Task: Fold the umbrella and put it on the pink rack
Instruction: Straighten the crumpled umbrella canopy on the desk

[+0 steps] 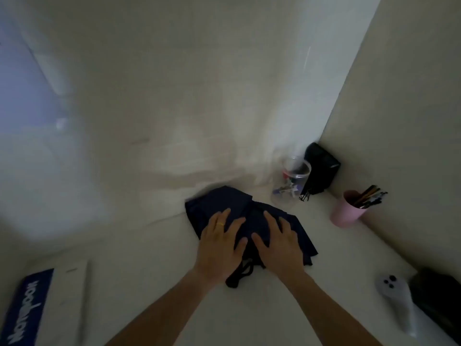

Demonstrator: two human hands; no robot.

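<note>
A dark navy umbrella [224,203] lies collapsed on the white table, its fabric spread in loose folds and its wrist strap trailing toward me. My left hand [220,248] rests flat on the left part of the fabric, fingers spread, a ring on one finger. My right hand [279,243] presses flat on the right part, fingers apart. Both palms lie on the cloth and neither is closed around it. No pink rack is in view.
A clear jar [291,181] with small items and a black pouch [321,168] stand in the back right corner. A pink cup [346,211] holds pens. A phone [396,300] and a dark object lie at right; a white-and-blue box [32,308] lies at left.
</note>
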